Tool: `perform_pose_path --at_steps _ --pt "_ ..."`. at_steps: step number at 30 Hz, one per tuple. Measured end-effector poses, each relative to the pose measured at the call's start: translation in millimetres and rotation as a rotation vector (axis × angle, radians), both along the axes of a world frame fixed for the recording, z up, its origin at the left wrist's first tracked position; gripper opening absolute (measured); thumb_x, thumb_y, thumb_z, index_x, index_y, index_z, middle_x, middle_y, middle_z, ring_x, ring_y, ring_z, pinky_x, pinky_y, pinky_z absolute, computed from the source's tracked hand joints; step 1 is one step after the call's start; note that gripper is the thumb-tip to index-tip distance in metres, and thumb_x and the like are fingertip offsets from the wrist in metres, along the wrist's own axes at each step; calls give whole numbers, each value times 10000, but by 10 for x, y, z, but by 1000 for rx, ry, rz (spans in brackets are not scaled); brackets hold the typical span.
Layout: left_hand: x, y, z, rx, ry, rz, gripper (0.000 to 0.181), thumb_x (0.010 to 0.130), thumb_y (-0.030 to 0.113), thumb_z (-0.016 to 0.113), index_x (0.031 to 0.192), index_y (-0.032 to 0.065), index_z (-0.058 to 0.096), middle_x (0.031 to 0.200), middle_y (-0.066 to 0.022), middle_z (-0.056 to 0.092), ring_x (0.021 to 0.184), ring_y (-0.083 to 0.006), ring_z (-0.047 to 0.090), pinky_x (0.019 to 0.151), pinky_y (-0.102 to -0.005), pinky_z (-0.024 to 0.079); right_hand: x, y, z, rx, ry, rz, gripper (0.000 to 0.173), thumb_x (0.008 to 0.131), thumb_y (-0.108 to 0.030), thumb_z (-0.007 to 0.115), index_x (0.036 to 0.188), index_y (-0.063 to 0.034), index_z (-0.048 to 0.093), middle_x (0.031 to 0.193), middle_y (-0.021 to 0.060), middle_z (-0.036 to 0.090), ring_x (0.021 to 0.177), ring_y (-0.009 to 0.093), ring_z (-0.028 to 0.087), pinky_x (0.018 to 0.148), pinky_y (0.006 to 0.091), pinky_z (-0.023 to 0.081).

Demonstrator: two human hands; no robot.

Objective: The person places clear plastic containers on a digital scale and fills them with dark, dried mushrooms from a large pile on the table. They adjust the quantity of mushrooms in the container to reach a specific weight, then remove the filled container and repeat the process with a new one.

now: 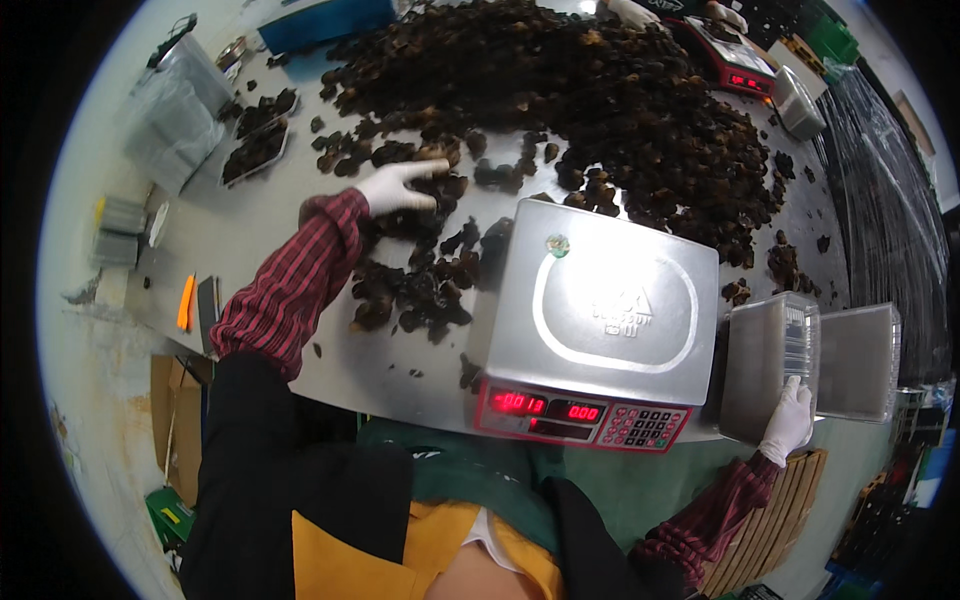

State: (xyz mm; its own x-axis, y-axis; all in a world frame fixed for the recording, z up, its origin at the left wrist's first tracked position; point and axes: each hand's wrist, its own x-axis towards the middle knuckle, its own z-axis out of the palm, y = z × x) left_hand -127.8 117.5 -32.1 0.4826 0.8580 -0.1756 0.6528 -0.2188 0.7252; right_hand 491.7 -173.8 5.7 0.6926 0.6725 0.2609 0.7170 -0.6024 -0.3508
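Observation:
My left hand, in a white glove, reaches over loose dark pieces of what looks like wood ear fungus. Its thumb and fingers are spread, and nothing is visibly held. My right hand, also gloved, has its fingers at the near edge of a stack of clear plastic trays. Between my hands sits a digital weighing scale with a bare steel platform. Red digits glow on its display. A large heap of the same dark pieces spreads beyond the scale.
A second tray stack stands at the right. Two filled trays and bagged trays lie left. An orange-handled tool rests near the left edge. Across the table, another person's gloved hands work beside a second scale.

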Motion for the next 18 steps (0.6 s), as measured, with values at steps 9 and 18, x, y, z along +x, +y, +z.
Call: perform_pose_path --at_steps 9,18 --pt "-201 -760 -312 484 543 -58 584 813 399 677 1357 326 478 1499 -122 313 1388 -368 247 1052 -553 318 -135 94 134 -88 -49 -62 430 963 -399 476 876 0 610 784 160 649 756 307 606 711 392 446" --pt "-960 -1266 61 111 711 -155 406 742 396 724 1134 301 678 1532 -78 257 1399 -430 174 991 -749 216 154 2 -71 -64 -169 62 445 956 -415 472 875 6 593 765 165 623 736 340 583 693 413 432"
